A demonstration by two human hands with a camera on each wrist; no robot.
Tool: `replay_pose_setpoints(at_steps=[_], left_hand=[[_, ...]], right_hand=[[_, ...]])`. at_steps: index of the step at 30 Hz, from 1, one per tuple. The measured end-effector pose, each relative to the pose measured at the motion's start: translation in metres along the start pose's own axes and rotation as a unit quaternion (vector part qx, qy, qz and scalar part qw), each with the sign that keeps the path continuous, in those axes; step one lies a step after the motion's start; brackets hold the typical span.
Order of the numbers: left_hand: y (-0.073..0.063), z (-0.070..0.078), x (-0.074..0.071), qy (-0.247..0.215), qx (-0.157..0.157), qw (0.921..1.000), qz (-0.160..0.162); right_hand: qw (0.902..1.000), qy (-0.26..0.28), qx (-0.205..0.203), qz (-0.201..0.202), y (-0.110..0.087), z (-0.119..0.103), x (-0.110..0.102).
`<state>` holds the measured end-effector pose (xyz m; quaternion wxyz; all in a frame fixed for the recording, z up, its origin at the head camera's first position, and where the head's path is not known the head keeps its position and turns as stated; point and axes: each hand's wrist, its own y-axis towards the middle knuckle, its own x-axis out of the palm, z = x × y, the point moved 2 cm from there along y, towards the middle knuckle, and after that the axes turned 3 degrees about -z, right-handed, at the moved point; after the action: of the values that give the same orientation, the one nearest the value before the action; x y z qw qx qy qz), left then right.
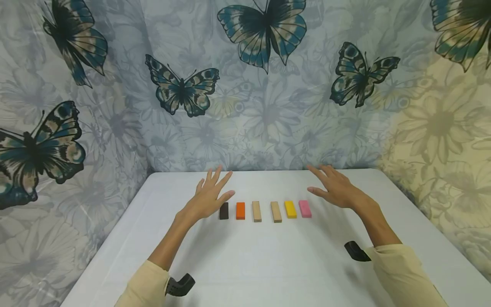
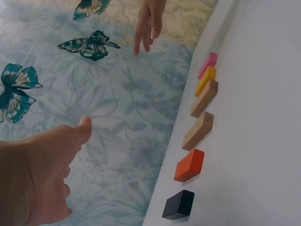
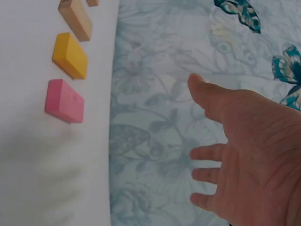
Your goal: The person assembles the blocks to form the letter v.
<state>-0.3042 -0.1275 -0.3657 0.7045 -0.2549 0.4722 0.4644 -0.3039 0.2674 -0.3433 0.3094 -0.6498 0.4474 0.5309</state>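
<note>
Six small blocks would be a row; several stand spaced across the white table: a black block (image 1: pixel 224 211), an orange block (image 1: pixel 240 210), a plain wooden block (image 1: pixel 256 211), a second wooden block (image 1: pixel 276 212), a yellow block (image 1: pixel 290 209) and a pink block (image 1: pixel 304 209). My left hand (image 1: pixel 207 198) hovers by the black block with fingers spread, holding nothing. Above and right of the pink block, my right hand (image 1: pixel 339 187) is raised, its fingers extended and apart from the block. In the left wrist view, dark printed marks show on the wooden blocks' ends.
The white table (image 1: pixel 268 264) ends at a cloth backdrop (image 1: pixel 264 128) printed with butterflies and flowers, which also runs along both sides. Black devices, a left one (image 1: pixel 180 285) and a right one (image 1: pixel 356 251), sit at the sleeve cuffs.
</note>
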Motion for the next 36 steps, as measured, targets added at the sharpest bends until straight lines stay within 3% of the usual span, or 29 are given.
replay_pose_setpoints(at_steps=[6, 17, 22, 28, 36], left_hand=[[0.002, 0.001, 0.004, -0.006, 0.002, 1.0000, 0.002], [0.012, 0.005, 0.017, -0.035, 0.020, 0.9992, 0.000], [0.019, 0.007, 0.020, -0.037, 0.023, 0.9990, -0.002], [0.030, 0.014, 0.020, -0.026, 0.052, 0.9982, -0.013], [0.043, 0.021, 0.020, -0.037, 0.095, 0.9942, -0.034]], right_hand=[[0.9999, 0.005, 0.010, -0.010, 0.000, 0.001, 0.002], [0.9998, -0.005, -0.021, -0.001, 0.017, -0.009, 0.003], [0.9993, 0.015, -0.023, -0.027, 0.028, -0.016, 0.002], [0.9940, 0.074, -0.032, -0.074, 0.035, -0.024, 0.005], [0.9908, 0.094, -0.051, -0.083, 0.044, -0.025, 0.011]])
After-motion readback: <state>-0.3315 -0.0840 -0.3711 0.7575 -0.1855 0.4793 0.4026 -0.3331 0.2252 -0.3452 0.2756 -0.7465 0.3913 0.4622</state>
